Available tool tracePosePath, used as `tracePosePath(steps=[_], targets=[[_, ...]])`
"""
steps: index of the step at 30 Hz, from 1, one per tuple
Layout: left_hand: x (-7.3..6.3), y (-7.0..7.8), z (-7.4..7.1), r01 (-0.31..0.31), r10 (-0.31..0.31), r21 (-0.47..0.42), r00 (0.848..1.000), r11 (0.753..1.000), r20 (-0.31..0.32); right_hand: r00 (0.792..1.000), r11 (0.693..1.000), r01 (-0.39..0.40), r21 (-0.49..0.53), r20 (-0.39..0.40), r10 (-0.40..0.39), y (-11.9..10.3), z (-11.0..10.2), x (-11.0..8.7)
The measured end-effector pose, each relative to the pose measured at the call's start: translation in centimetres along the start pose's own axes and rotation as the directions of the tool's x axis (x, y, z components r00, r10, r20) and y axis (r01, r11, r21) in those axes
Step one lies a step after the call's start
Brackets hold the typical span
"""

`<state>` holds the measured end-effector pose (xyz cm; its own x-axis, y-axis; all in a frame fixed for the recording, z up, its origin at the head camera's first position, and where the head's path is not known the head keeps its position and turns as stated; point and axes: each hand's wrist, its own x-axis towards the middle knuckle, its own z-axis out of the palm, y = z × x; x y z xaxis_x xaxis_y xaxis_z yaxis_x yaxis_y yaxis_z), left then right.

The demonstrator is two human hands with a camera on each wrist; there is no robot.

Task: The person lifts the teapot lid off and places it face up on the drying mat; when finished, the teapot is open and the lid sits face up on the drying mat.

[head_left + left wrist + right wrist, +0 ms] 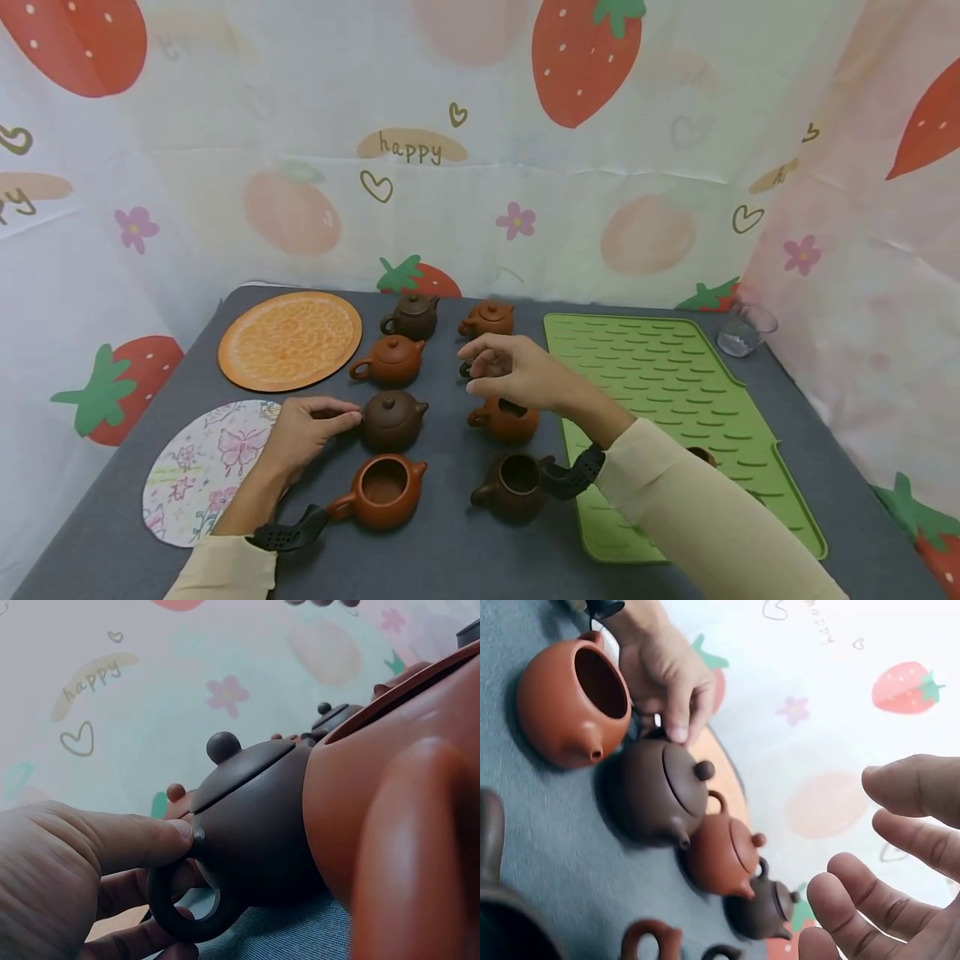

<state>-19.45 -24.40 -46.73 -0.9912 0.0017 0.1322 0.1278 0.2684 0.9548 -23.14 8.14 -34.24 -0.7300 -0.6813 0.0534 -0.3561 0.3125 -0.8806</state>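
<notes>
My left hand (300, 437) holds the handle of a dark brown teapot (393, 423), thumb on top and fingers curled by the loop (180, 915). That teapot stands upright with its round-knobbed lid (244, 776) on. In front of it sits a lidless reddish-brown teapot (386, 504). My right hand (525, 371) hovers over the right-hand row, fingers loosely bent and apart, with nothing held in the right wrist view. Beneath it are a lidless reddish-brown teapot (510, 427) and another teapot, mostly hidden. Nearer stands a lidless dark teapot (517, 493).
Farther back are lidded teapots, a reddish one (395, 361), a dark one (415, 315) and another reddish one (491, 317). An orange round mat (292, 340) and a butterfly-print mat (187, 475) lie left. A green mat (630, 358) and a clear glass (742, 329) are right.
</notes>
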Motion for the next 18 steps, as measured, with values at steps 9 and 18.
tracePosePath(steps=[9,18], targets=[[-0.1,0.1,0.0,0.008,-0.008,-0.001,1.0,1.0,-0.006,0.999,0.999,0.038,0.032,0.008,-0.039,0.4,2.8,2.5],[0.0,0.1,0.0,0.011,-0.011,0.017,1.0,1.0,0.0,1.0,0.998,0.029,-0.057,0.013,-0.028,0.7,5.1,4.7]])
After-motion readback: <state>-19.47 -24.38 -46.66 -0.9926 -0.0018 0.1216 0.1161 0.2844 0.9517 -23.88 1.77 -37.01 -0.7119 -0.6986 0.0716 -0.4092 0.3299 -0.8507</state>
